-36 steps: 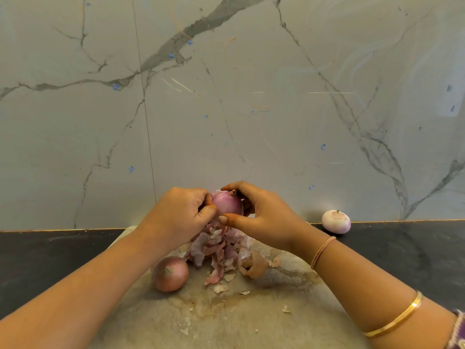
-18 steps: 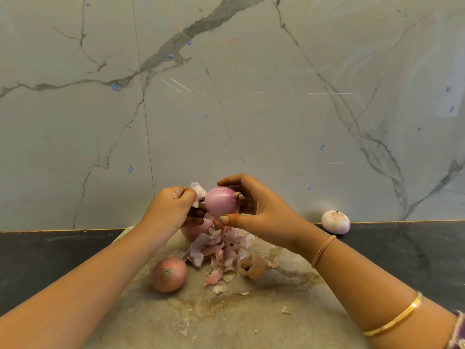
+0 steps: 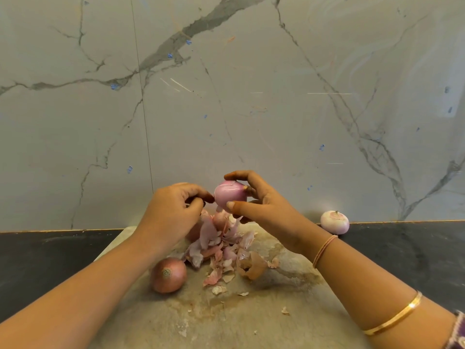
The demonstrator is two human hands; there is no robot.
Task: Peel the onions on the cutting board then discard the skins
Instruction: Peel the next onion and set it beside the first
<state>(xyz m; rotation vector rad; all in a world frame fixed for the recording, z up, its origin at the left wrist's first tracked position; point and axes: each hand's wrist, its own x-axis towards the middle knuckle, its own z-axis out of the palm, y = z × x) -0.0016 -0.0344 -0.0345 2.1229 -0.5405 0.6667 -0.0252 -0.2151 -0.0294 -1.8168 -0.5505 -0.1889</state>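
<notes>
My right hand (image 3: pixel 261 210) grips a pink, mostly peeled onion (image 3: pixel 230 196) above the far end of the stone cutting board (image 3: pixel 251 323). Just left of it is my left hand (image 3: pixel 173 212), fingers loosely curled, the forefinger tip at the onion's left side; I see no skin in it. A pile of pink and brown skins (image 3: pixel 221 250) lies on the board below both hands. One unpeeled brown onion (image 3: pixel 168 274) sits at the pile's near left. Another onion (image 3: pixel 220 220) shows partly behind the pile.
A peeled pale onion (image 3: pixel 334 222) rests on the dark countertop (image 3: pixel 402 253) against the marble wall, right of the board. Small skin flakes (image 3: pixel 285 311) are scattered over the board's near part.
My right hand has lifted the onion slightly. My left hand pulled a strip of skin off its left side, and that strip is no longer in its fingers.
</notes>
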